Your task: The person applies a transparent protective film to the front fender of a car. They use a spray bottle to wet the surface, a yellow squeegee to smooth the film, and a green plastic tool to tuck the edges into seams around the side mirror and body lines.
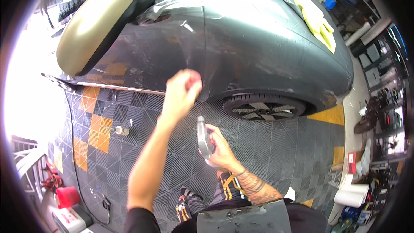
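My left hand (181,92) is stretched forward with its fingers curled against the lower side of a dark grey car (241,39), near the seam between door and front fender. My right hand (220,146) is held lower and closer to me, gripping a grey spray bottle (203,138) upright. The car's front wheel (263,108) is just right of my left hand. A beige side mirror (95,21) sticks out at upper left.
A yellow cloth (317,17) lies on the car's hood. A small bottle (120,130) lies on the grey and orange tiled floor (276,146). White paper rolls (351,196) and shelving stand at right. A red object (67,196) sits at lower left.
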Available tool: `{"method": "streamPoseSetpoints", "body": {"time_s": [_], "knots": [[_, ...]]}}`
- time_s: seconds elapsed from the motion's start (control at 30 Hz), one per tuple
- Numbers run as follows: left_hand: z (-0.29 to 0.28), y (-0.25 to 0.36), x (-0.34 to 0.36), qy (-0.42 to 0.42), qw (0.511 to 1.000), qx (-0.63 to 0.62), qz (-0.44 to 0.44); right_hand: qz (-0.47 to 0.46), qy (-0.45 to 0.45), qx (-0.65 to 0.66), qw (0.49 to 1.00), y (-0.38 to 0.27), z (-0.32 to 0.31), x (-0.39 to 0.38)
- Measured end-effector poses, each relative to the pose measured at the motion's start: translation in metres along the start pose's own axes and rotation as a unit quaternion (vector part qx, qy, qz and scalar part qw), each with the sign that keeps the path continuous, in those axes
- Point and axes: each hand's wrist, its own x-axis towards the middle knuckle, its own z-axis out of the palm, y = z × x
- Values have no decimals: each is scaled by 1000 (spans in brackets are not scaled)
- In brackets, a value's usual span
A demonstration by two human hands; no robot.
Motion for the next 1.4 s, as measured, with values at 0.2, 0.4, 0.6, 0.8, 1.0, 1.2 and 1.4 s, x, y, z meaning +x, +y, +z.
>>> {"method": "streamPoseSetpoints", "body": {"time_s": [0.2, 0.4, 0.6, 0.8, 1.0, 1.2, 1.4], "knots": [[2, 44, 264, 17, 836, 530, 141, -147, 10, -95, 985, -11, -92, 68], [19, 52, 346, -243, 742, 624, 44, -145, 76, -126, 978, 0, -178, 94], [9, 51, 343, -306, 838, 451, 25, -101, 97, -70, 988, 9, -196, 115], [-50, 116, 302, -461, 828, 284, 143, -43, 100, 22, 994, -25, -200, 117], [-80, 104, 209, -455, 766, 355, 283, -89, 97, -23, 991, -58, -183, 113], [-120, 103, 183, -441, 799, 297, 280, -92, 78, -106, 987, -59, -186, 120], [-129, 103, 150, -440, 809, 274, 276, -108, -38, -104, 988, -83, -157, 141]]}}
